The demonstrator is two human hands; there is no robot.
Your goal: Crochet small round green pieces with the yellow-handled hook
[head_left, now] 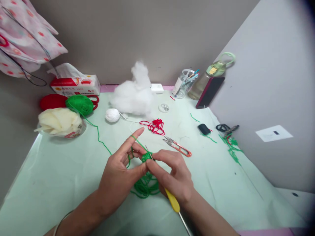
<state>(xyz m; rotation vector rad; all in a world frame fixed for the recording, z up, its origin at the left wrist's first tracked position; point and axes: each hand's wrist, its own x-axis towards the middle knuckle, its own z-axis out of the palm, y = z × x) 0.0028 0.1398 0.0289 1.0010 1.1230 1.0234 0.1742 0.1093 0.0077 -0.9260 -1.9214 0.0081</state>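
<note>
Head view: mid-stitch on the small green crochet piece (145, 157), pinched between thumb and fingers of the left hand (120, 173), green yarn (98, 137) looped over its raised forefinger. The right hand (172, 173) is closed around the yellow-handled crochet hook (172, 201), tip at the piece. Next, I'd judge, catch the yarn with steady tension.

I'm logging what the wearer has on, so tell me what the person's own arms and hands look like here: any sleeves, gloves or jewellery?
Both forearms are bare, with no sleeves in view, and neither the left hand nor the right hand wears a glove. A thin pale bangle circles the left wrist at the bottom edge of the picture. No rings or watch show on the fingers or wrists, and the nails look short and unpainted.
</note>
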